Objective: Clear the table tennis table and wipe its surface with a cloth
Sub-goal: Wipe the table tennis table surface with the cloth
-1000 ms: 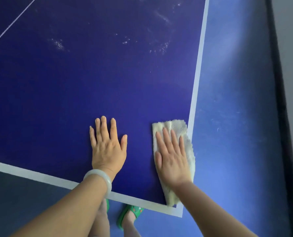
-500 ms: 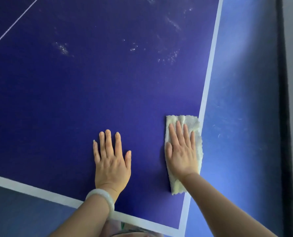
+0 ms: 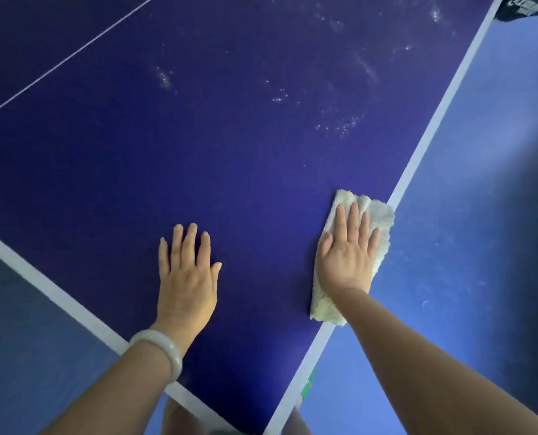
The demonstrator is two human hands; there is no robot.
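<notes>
Blue table [image 3: 230,158] bears two spread hands: left hand [image 3: 186,277] bare, right hand [image 3: 347,255] flat on one cloth [image 3: 377,215].

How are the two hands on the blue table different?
The right hand presses flat on a fluffy pale cloth at the table's white side line; the left hand lies on bare blue surface. The left hand's wrist wears a pale bracelet; the right hand's wrist is bare. The right hand reaches farther up the table than the left hand. Both are open, palms down, fingers pointing away.
</notes>
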